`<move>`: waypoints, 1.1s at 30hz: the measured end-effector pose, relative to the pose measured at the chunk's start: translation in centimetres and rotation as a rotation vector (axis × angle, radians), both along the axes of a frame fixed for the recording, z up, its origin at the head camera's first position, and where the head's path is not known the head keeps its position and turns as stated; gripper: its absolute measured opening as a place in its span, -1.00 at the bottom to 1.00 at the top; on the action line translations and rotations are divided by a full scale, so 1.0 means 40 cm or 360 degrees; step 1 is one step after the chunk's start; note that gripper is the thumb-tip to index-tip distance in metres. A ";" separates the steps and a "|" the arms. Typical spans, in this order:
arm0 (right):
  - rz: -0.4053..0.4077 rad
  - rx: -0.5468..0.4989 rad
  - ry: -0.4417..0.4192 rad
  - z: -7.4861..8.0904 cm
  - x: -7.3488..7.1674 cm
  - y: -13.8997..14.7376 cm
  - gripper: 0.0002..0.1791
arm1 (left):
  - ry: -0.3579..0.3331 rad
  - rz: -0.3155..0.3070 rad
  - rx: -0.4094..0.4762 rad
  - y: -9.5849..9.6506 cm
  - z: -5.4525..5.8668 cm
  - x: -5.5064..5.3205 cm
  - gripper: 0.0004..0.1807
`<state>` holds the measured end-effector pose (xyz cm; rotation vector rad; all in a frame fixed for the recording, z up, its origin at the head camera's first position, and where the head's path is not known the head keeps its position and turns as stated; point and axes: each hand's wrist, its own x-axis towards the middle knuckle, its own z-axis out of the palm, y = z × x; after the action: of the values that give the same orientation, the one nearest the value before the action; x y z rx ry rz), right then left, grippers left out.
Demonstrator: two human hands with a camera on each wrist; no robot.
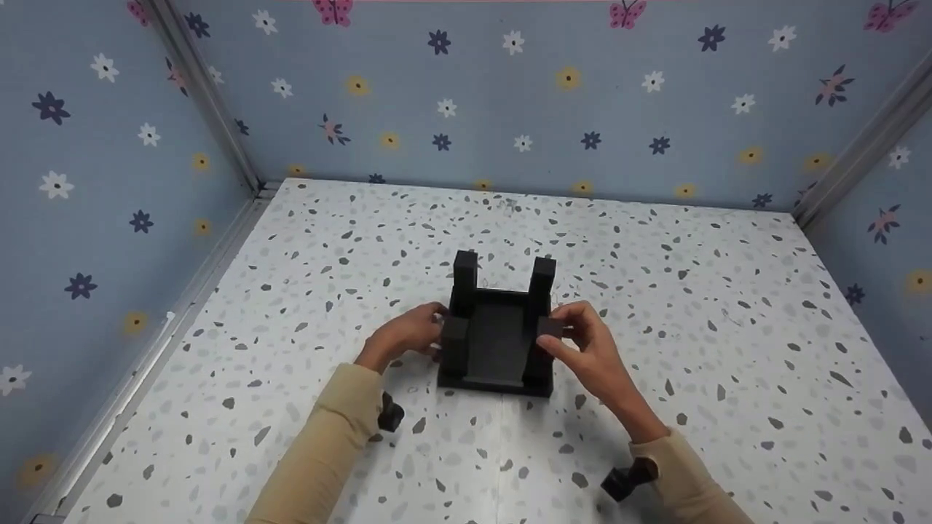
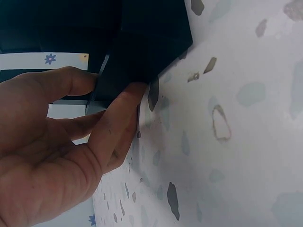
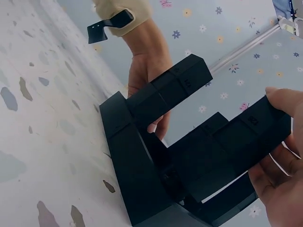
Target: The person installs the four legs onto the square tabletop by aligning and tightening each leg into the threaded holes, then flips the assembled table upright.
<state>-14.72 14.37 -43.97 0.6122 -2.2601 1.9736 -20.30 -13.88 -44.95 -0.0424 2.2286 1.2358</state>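
Observation:
A black, boxy frame [image 1: 495,387] with several upright posts stands on the tabletop between the two hands. My right hand [image 1: 588,348] pinches the top of the near right post [image 1: 550,327] between thumb and fingers; the right wrist view shows this post [image 3: 232,144] from the side, with faint markings near its upper end. At the frame's left side, my left hand [image 1: 409,331] reaches behind the near left post [image 1: 455,346]. Up close in the left wrist view, its thumb and fingers grip a black edge [image 2: 135,56] low by the table. Some left fingertips are hidden by the frame.
The white speckled tabletop [image 1: 699,327] spreads around the frame. Blue flowered panels [image 1: 480,94] wall it at the back and both sides, with metal rails [image 1: 211,94] at the corners. Small black devices [image 1: 391,413] sit on both sleeve cuffs.

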 end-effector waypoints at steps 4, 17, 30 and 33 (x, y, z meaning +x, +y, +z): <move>0.0004 -0.0004 0.0023 -0.003 0.001 0.001 -0.67 | 0.0018 -0.0001 -0.0005 0.003 0.000 0.000 -0.43; 0.0461 -0.0367 -0.0036 -0.006 -0.010 0.019 -0.63 | -0.0023 -0.0001 0.0018 -0.001 0.004 0.000 -0.44; 0.0366 -0.0237 -0.0241 -0.001 -0.011 0.022 -0.64 | -0.0028 0.0023 0.0095 0.002 -0.004 -0.003 -0.46; 0.0271 -0.0183 -0.0249 0.000 -0.007 0.019 -0.66 | -0.0018 0.0030 0.0116 0.002 -0.004 -0.001 -0.48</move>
<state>-15.00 15.12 -43.95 0.6807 -2.2259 2.2887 -20.35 -13.81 -45.13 -0.0419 2.1760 1.3229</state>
